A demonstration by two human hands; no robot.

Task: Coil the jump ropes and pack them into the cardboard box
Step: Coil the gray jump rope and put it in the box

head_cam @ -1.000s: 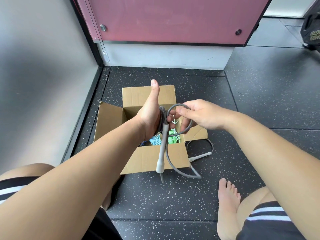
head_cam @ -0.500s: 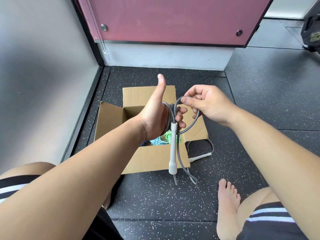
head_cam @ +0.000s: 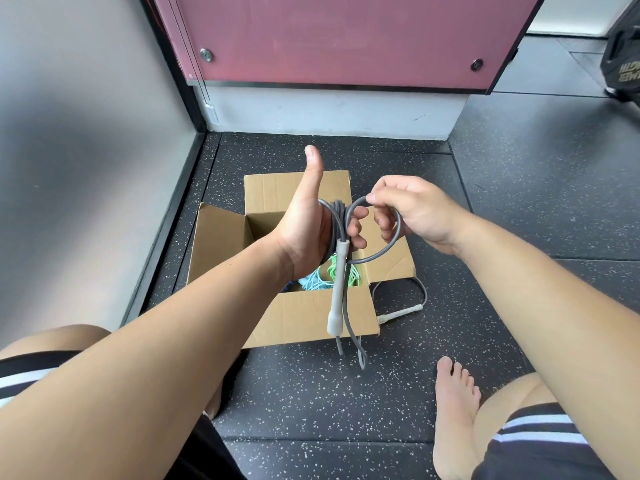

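Observation:
A grey jump rope (head_cam: 337, 220) is wound in several turns round my left hand (head_cam: 308, 223), whose thumb points up and whose fingers curl on the coil. One pale grey handle (head_cam: 336, 289) hangs down from that hand. My right hand (head_cam: 412, 209) pinches a loop of the same rope beside the coil. The other handle (head_cam: 400, 315) lies on the floor right of the open cardboard box (head_cam: 301, 317). Green and light blue ropes (head_cam: 323, 278) lie inside the box.
The box stands on black speckled floor mats (head_cam: 346, 393) in a corner, with a grey wall (head_cam: 86, 150) to the left and a pink panel (head_cam: 339, 39) behind. My bare right foot (head_cam: 453, 410) rests near the box. A black object (head_cam: 623, 46) sits far right.
My right hand has carried the rope loop up and to the right, away from the coil. The hanging handle has swung slightly right, and the slack on the floor has shortened.

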